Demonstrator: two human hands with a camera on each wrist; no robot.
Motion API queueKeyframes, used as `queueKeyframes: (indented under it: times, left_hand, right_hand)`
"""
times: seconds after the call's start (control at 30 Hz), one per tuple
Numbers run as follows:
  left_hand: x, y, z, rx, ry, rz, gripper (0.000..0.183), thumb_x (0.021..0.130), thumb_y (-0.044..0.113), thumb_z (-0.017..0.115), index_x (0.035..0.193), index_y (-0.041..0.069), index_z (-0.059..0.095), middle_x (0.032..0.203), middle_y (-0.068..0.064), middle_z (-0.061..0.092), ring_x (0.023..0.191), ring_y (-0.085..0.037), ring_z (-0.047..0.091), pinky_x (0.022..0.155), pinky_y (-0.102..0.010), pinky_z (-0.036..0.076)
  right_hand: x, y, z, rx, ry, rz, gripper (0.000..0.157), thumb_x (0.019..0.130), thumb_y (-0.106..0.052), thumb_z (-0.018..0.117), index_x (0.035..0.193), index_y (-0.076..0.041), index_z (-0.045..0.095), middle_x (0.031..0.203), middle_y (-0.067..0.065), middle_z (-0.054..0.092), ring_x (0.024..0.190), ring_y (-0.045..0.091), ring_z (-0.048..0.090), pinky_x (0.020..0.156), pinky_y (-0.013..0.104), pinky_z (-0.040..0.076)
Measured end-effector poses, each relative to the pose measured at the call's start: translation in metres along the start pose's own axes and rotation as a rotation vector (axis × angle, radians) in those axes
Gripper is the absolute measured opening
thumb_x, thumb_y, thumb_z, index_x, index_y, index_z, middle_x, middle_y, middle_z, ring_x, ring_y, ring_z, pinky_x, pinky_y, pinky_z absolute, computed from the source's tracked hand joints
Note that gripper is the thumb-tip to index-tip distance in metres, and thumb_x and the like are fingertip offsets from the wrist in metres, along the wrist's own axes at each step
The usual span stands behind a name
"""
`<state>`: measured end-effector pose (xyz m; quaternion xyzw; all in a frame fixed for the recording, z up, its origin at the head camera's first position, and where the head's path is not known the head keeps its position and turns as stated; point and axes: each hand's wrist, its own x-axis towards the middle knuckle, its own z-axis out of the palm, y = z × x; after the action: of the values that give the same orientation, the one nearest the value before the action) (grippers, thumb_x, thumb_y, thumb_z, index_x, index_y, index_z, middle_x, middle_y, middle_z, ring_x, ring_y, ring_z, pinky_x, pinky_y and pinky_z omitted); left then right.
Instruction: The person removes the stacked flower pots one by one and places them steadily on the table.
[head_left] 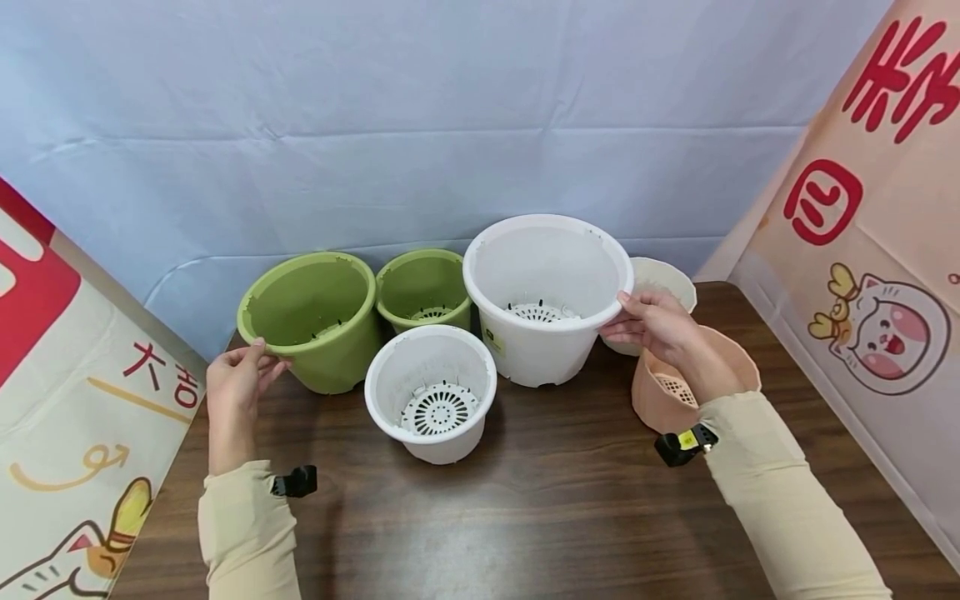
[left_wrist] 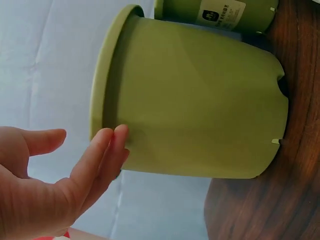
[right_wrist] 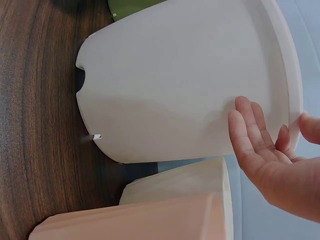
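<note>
My left hand (head_left: 242, 375) is at the near left rim of the large green flowerpot (head_left: 337, 354). In the left wrist view its nearly straight fingertips touch the wall under the rim, while the thumb stands apart from it. On the other side, my right hand (head_left: 660, 329) pinches the rim of the large white flowerpot (head_left: 536, 354). The right wrist view shows that thumb on the rim and the fingers (right_wrist: 245, 130) against the outer wall. Both pots stand upright with slotted bottoms. A smaller white flowerpot (head_left: 442, 450) sits in front, between them.
A smaller green flowerpot (head_left: 423, 283) stands between the two large pots. At the right, a cream pot (head_left: 663, 279) is partly hidden behind my right hand, and a peach pot (head_left: 652, 400) lies under my forearm. A pale cloth (head_left: 375, 125) hangs behind the dark wooden table (head_left: 525, 517).
</note>
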<state>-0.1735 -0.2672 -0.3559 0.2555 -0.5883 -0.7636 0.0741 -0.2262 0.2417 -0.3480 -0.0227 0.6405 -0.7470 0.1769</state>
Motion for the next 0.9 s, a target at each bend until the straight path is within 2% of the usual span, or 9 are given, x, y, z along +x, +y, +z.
queueKeyframes:
  times: [0.2,0.37,0.5,0.57,0.67,0.77,0.9]
  left_hand:
    - [-0.008,0.002,0.004,0.067,0.052,0.027,0.020,0.092,0.021,0.053,0.099,0.005,0.043,0.079,-0.004,0.056,0.064,-0.009,0.062,0.065,-0.019,0.053]
    - [-0.015,0.002,0.007,0.189,0.140,0.086,0.021,0.091,0.026,0.055,0.097,0.008,0.046,0.094,-0.005,0.050,0.061,-0.005,0.060,0.062,-0.019,0.053]
    - [-0.021,0.000,0.009,0.376,0.190,0.186,0.032,0.092,0.034,0.051,0.104,0.004,0.048,0.099,-0.008,0.051,0.056,-0.001,0.059,0.057,-0.017,0.052]
    - [-0.025,-0.003,0.010,0.524,0.223,0.271,0.043,0.093,0.040,0.047,0.109,0.000,0.049,0.096,-0.017,0.056,0.061,-0.006,0.061,0.059,-0.018,0.051]
    - [-0.030,-0.006,0.013,0.714,0.269,0.402,0.055,0.095,0.043,0.040,0.115,-0.006,0.049,0.102,-0.027,0.057,0.089,-0.026,0.061,0.081,-0.034,0.046]
    - [-0.034,-0.007,0.017,0.769,0.256,0.495,0.056,0.096,0.041,0.038,0.118,-0.008,0.049,0.112,-0.031,0.053,0.109,-0.045,0.043,0.092,-0.051,0.032]
    - [-0.039,-0.007,0.022,0.787,0.181,0.542,0.055,0.097,0.041,0.036,0.124,-0.006,0.048,0.120,-0.028,0.051,0.115,-0.044,0.042,0.096,-0.052,0.030]
  right_hand:
    - [-0.001,0.000,0.002,0.012,0.031,-0.013,0.024,0.098,-0.018,0.042,0.086,-0.003,0.056,0.074,0.008,0.067,0.073,0.018,0.067,0.070,0.027,0.055]
    - [-0.002,0.002,0.005,0.018,0.064,-0.030,0.024,0.097,-0.019,0.042,0.086,-0.001,0.054,0.072,0.008,0.067,0.072,0.018,0.066,0.069,0.027,0.055]
    - [-0.001,0.005,0.006,0.010,0.082,-0.048,0.024,0.098,-0.019,0.039,0.093,0.003,0.048,0.071,0.008,0.066,0.071,0.017,0.066,0.069,0.027,0.055]
    - [-0.001,0.006,0.007,0.002,0.094,-0.052,0.025,0.099,-0.019,0.038,0.097,0.005,0.045,0.071,0.007,0.066,0.071,0.016,0.066,0.070,0.027,0.055]
    - [-0.003,0.007,0.009,-0.027,0.113,-0.052,0.027,0.099,-0.021,0.036,0.101,0.005,0.043,0.072,0.006,0.066,0.071,0.015,0.066,0.071,0.027,0.054]
    - [-0.005,0.008,0.011,-0.032,0.126,-0.045,0.028,0.099,-0.022,0.037,0.102,0.005,0.043,0.074,0.006,0.066,0.072,0.016,0.066,0.072,0.028,0.054]
    - [-0.011,0.011,0.011,0.007,0.129,-0.054,0.031,0.099,-0.022,0.040,0.104,0.008,0.043,0.076,0.008,0.066,0.073,0.017,0.066,0.073,0.029,0.054]
